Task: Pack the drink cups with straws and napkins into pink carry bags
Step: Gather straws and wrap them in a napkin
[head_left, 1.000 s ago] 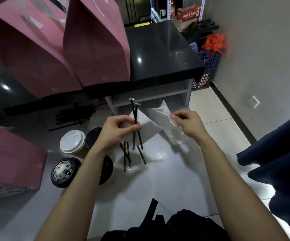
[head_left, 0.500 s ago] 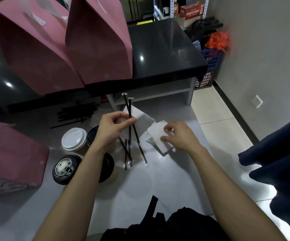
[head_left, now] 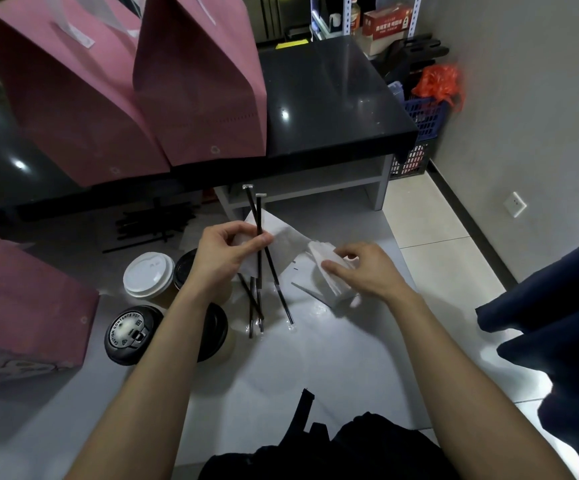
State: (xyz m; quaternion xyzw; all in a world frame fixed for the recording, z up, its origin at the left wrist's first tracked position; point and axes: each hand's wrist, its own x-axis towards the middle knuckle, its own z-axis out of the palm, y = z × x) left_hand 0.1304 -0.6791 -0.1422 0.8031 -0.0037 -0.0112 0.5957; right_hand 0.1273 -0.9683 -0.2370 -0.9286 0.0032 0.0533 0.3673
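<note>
My left hand (head_left: pixel 227 249) pinches two wrapped black straws (head_left: pixel 256 216) upright together with a white napkin (head_left: pixel 283 237). My right hand (head_left: pixel 361 268) lies on a stack of white napkins (head_left: pixel 329 271) on the grey table, its fingers picking at the top sheet. Two more straws (head_left: pixel 255 306) lie on the table below my left hand. A white-lidded cup (head_left: pixel 147 273) and a black-lidded cup (head_left: pixel 128 334) stand at the left; two further black-lidded cups are partly hidden by my left arm. Two pink carry bags (head_left: pixel 198 84) stand on the black counter, a third (head_left: pixel 21 306) at the left edge.
A heap of black straws (head_left: pixel 149 225) lies under the counter's edge. A black bag (head_left: pixel 316 448) sits at the table's near edge. A dark blue cloth (head_left: pixel 558 323) hangs at the right. A blue crate (head_left: pixel 423 133) with a red bag stands by the wall.
My right hand brought its napkin down from the air onto the table and now rests on the napkin stack. My left hand keeps the straws and napkin, almost unmoved.
</note>
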